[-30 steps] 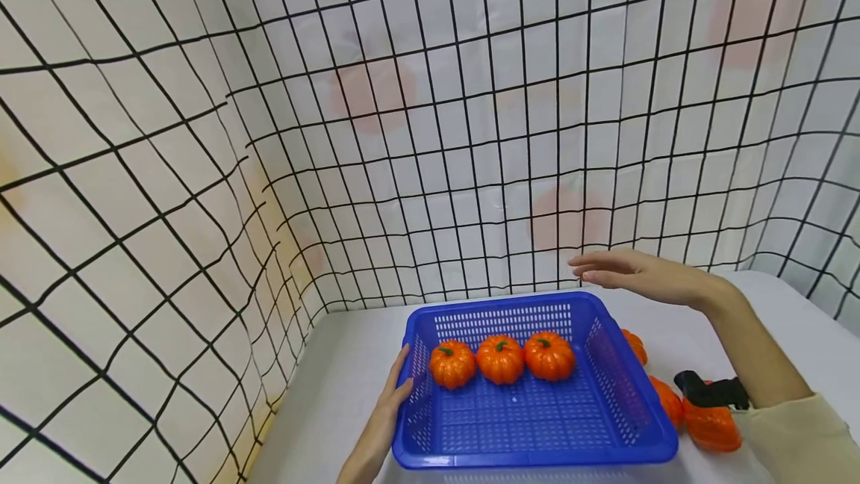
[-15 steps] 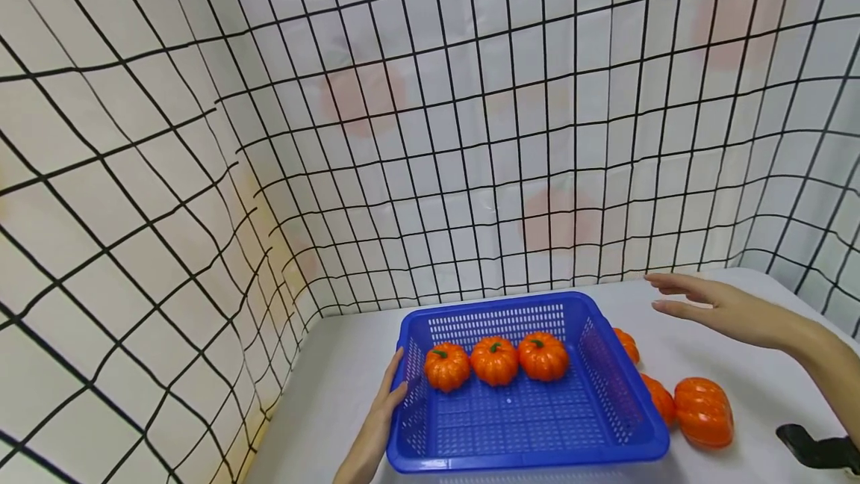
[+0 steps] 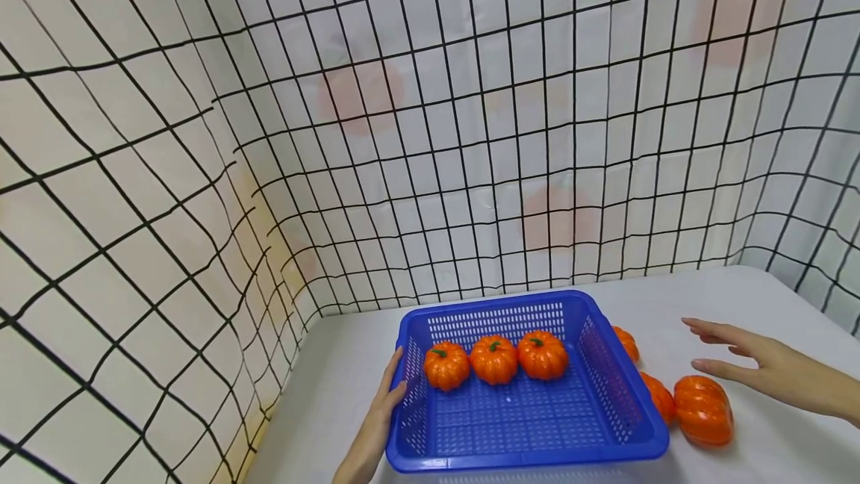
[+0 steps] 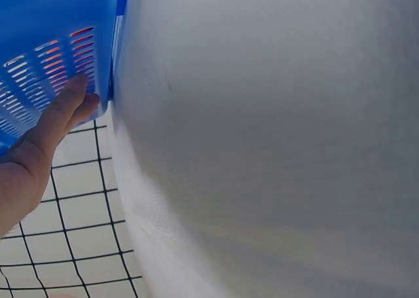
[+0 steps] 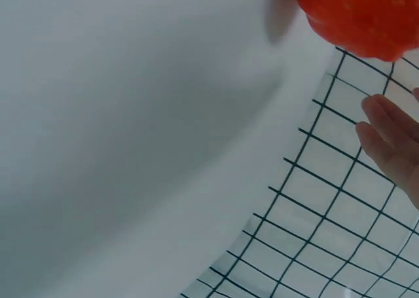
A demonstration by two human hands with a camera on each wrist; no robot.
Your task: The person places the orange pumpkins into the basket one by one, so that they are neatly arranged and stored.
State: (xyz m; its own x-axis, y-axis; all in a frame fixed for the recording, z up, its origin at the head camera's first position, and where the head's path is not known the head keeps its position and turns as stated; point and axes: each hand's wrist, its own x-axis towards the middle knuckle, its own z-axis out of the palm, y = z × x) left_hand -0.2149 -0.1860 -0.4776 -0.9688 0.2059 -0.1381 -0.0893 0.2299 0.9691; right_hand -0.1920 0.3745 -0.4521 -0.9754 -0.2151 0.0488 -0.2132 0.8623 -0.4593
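**Two hands, one basket, loose pumpkins alongside**

Grip, right: right hand open, fingers straight and spread, palm down, holding nothing; it hovers over the tabletop to the right of the blue basket. Nearest item: large loose pumpkin, lying on its side on the tabletop just below and left of the fingertips, apart from them. Its flattened body runs roughly along the basket's right wall. The right hand is far the nearer of the two to it.

Grip, left: left hand, fingers straight, pressed flat against the outside of the basket's left wall; the left wrist view shows the fingertips on the perforated plastic. Nothing is clasped.

Basket contents: three small orange pumpkins in a row toward the far wall, upright, green stems up, each touching its neighbour.

Outside the basket, right side: two further pumpkins partly hidden behind the wall, one near the far corner, one just left of the large loose pumpkin.

Surround: white cloth with black grid behind and to the left of the basket.
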